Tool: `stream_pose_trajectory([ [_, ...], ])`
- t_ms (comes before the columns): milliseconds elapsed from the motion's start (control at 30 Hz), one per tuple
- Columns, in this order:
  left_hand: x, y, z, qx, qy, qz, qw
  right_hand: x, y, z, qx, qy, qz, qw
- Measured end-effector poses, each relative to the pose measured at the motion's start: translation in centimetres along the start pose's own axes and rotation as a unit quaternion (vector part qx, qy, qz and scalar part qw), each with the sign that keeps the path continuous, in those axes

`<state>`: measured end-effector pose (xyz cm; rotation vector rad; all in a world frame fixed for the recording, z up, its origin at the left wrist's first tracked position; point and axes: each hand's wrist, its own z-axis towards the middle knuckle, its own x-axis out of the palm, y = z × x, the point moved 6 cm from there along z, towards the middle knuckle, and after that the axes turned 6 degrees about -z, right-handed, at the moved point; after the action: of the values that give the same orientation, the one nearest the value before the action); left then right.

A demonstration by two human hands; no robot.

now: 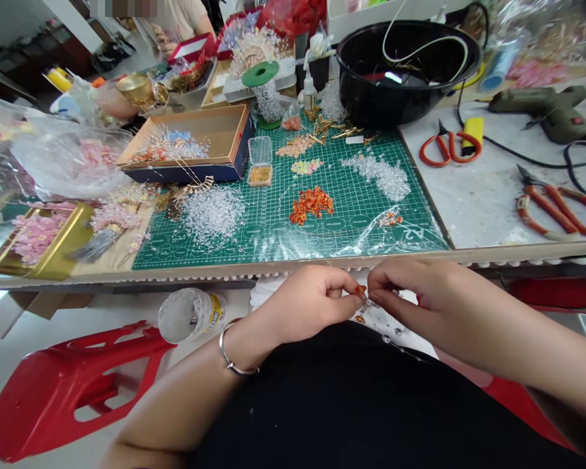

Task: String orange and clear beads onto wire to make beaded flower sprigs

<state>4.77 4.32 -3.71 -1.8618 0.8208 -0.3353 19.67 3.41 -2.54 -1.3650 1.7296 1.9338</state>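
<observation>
Step in hand, by my reading: fine bead work at the fingertips, done over my lap, just near of the tabletop (483,195) edge.

Left hand (312,296): fingers curled in, thumb and forefinger pressed together on a small orange bead (360,289). A bracelet (232,361) sits on that wrist.

Right hand (420,293): also nearly closed, its fingertips meeting the left ones. It seems to pinch a thin beaded strand (371,303) just right of and below the bead. The strand is too fine for me to follow its whole length.

The two hands touch, or nearly touch, at the bead. Nothing else is in either hand.

Stock on the tabletop: a heap of orange beads (311,203) lies mid-way on the green cutting mat (273,228), far of my hands. Clear beads (212,212) lie to its left, and an open box (195,143) stands farther left. Scissors (449,146) and pliers (557,208) lie to the right, off the mat and well apart from my hands.

Judgement on the next move: a bead this small calls for a steady, light pinch from both hands and a close line-up of bead and strand. Risk: the bead slips and drops into my lap or to the floor.
</observation>
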Motion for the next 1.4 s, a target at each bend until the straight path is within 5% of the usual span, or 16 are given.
stream_pose_trajectory([
  [200,-0.3,1.0,1.2,-0.011,-0.022,-0.109,0.994,0.5,2.3,-0.6,-0.143,-0.079,-0.133,0.978],
  [433,0.5,1.0,1.4,0.008,-0.019,-0.221,0.975,1.8,2.1,0.0,-0.150,-0.085,-0.174,0.969],
  [633,0.4,1.6,1.2,-0.012,-0.015,-0.235,0.972,1.3,2.2,0.0,-0.141,-0.090,-0.096,0.981],
  [1000,-0.2,1.0,0.9,0.011,-0.041,-0.091,0.995,0.8,0.9,-0.7,-0.065,-0.113,0.038,0.991],
  [1267,-0.5,-0.5,0.2,0.030,-0.084,0.029,0.996,0.3,2.3,-0.9,-0.141,-0.165,-0.022,0.976],
  [1400,-0.6,-1.9,0.0,0.101,-0.120,0.188,0.970,-0.5,2.2,-0.9,-0.145,-0.185,-0.025,0.972],
])
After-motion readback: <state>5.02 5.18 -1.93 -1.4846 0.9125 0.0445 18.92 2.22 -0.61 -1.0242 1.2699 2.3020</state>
